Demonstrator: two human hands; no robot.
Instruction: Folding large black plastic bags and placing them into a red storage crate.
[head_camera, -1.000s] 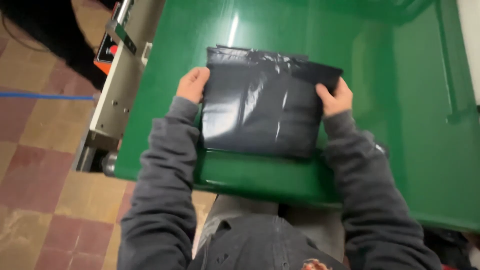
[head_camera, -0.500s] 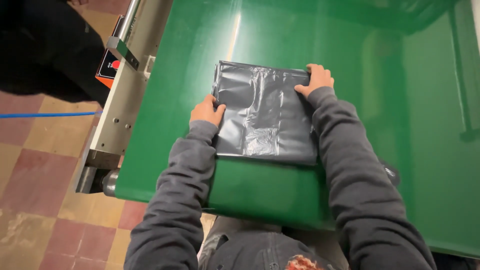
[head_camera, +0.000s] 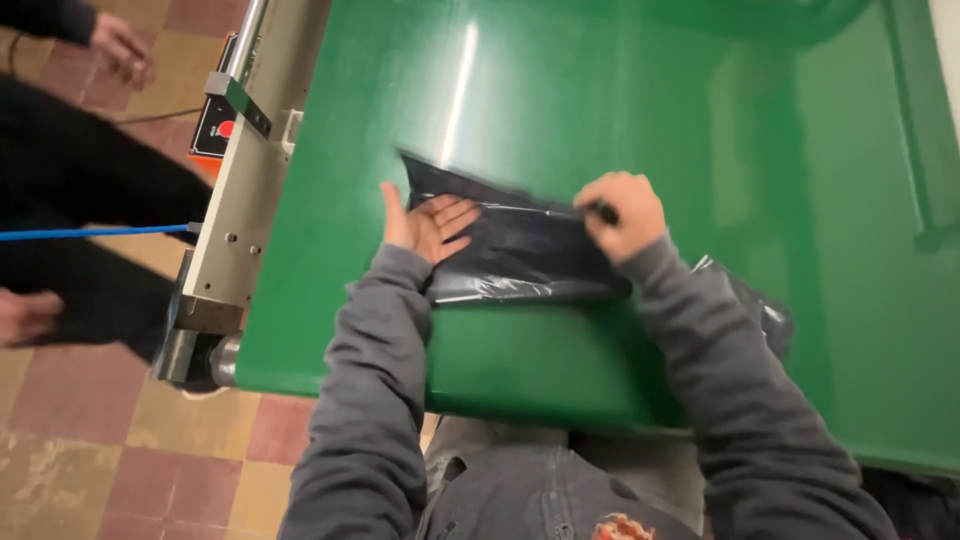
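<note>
Both hands work one dark grey plastic bag, long axis parallel to the green table's near edge: left hand flat and open, right hand pinching its far edge.

Black bag, green table

Packing or production workshop, seen from above.
A broad green conveyor belt runs on a metal machine frame fitted with a control panel; worn chequered floor tiles and a co-worker standing alongside indicate an industrial setting.
</note>
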